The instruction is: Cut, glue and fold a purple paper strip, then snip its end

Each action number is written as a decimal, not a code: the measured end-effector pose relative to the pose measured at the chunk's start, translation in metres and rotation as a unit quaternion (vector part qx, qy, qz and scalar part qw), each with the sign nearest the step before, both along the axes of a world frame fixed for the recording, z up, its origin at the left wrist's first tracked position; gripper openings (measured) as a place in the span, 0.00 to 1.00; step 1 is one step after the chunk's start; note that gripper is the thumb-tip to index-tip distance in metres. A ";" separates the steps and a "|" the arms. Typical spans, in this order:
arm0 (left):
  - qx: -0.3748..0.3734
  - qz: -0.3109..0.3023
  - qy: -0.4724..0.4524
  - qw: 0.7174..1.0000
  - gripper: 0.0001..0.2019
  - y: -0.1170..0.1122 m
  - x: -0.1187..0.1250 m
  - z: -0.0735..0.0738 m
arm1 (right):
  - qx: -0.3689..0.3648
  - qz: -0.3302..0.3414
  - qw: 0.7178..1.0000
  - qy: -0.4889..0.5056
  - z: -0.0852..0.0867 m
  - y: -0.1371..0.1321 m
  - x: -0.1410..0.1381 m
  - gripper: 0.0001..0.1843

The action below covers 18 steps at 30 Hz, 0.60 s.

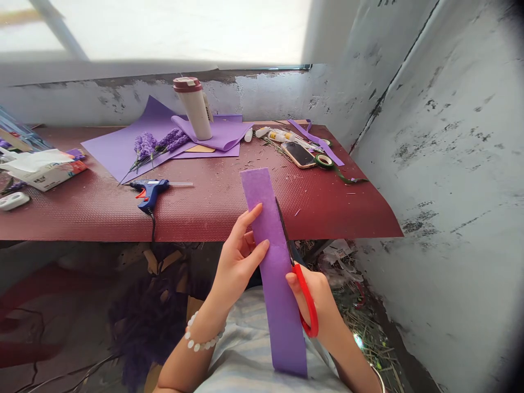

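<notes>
My left hand (239,256) pinches a long purple felt strip (272,262) near its middle and holds it upright over my lap. In my right hand (317,300) are red-handled scissors (301,284), fingers through the loops. Their dark blades run up along the strip's right edge. A pearl bracelet (200,341) circles my left wrist.
The dark red table (204,210) carries a blue glue gun (149,191), purple sheets (123,147) with lavender stems (158,144), a white tumbler (196,109), a phone (301,154), green tape (325,161), glue sticks and a tissue box (47,172). A grey wall (450,164) stands close on the right.
</notes>
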<state>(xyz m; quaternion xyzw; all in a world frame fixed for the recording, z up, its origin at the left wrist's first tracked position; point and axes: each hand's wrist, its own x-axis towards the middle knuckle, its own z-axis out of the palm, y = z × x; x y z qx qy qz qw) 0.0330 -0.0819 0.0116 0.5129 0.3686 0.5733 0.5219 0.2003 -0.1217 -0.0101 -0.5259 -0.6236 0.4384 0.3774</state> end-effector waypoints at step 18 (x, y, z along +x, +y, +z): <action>0.003 0.019 -0.024 1.000 0.31 0.037 -0.005 0.004 | -0.077 -0.083 0.976 0.185 -0.001 0.000 0.006 0.22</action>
